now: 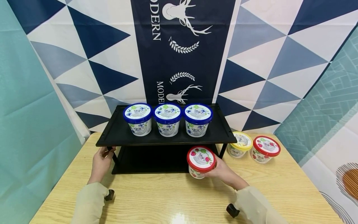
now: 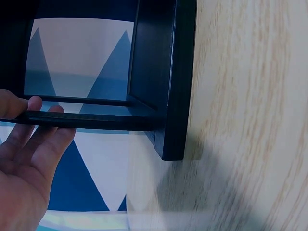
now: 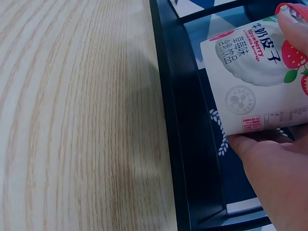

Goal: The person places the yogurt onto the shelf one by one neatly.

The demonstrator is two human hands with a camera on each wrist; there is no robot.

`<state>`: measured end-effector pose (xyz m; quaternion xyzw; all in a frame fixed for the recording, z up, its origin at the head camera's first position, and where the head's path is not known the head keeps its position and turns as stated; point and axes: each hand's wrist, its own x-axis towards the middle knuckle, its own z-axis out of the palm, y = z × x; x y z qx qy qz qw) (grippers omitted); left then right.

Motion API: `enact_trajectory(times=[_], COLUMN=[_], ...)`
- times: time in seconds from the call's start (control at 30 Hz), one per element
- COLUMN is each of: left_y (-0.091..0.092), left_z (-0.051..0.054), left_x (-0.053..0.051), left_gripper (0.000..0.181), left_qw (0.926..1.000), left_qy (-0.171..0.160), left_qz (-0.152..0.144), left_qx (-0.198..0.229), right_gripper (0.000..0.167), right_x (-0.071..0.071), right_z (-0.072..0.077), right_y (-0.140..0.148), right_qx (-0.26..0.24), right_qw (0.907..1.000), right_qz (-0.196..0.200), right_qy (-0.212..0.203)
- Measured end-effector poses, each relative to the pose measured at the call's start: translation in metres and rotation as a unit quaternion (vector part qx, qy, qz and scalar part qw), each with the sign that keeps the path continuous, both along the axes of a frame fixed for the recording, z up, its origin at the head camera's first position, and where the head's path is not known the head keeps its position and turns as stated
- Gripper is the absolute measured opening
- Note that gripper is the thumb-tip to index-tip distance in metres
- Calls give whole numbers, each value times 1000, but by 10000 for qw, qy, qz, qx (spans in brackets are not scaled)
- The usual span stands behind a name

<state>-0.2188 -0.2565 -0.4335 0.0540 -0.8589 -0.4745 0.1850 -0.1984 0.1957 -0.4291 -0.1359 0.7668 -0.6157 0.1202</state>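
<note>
A red-lidded strawberry milk tub (image 1: 201, 160) is in my right hand (image 1: 223, 174), held at the front of the black two-tier rack's lower tier (image 1: 156, 158). The right wrist view shows the tub's printed side (image 3: 260, 72), with fingers under its base and at its lid. My left hand (image 1: 101, 163) pinches the rack's front left post (image 2: 96, 120) between thumb and fingers, just below the upper tier (image 1: 167, 141). On that upper tier stand three blue-lidded tubs in a row: a left one (image 1: 138, 119), a middle one (image 1: 167, 119) and a right one (image 1: 197, 119).
Right of the rack, a yellow-lidded tub (image 1: 240, 144) and another red-lidded tub (image 1: 265, 149) stand on the wooden table (image 1: 167, 199). Behind the rack hangs a patterned cloth (image 1: 181, 62). The rack's front right post (image 1: 222, 151) is close to my right hand.
</note>
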Motion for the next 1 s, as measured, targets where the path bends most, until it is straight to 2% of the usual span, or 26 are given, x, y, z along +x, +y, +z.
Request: enact_trajectory(times=[0.17, 0.4, 0.67, 1.0], left_y=[0, 1, 1, 1], left_z=[0, 1, 1, 2], left_x=[0, 2, 2, 2], left_gripper=[19, 20, 21, 23], left_qw=[10000, 10000, 9999, 9998], left_qy=[75, 12, -40, -10], left_qz=[-26, -35, -80, -182], left_qx=[6, 14, -55, 45], right_gripper=[91, 90, 86, 88], right_x=[0, -1, -2, -7], right_z=[-1, 0, 1, 1], right_y=[-1, -6, -9, -15], right_qx=[88, -20, 128, -73], right_qw=[9999, 10000, 9998, 9997], right_qz=[-43, -20, 70, 176], right_qy=[49, -63, -112, -140])
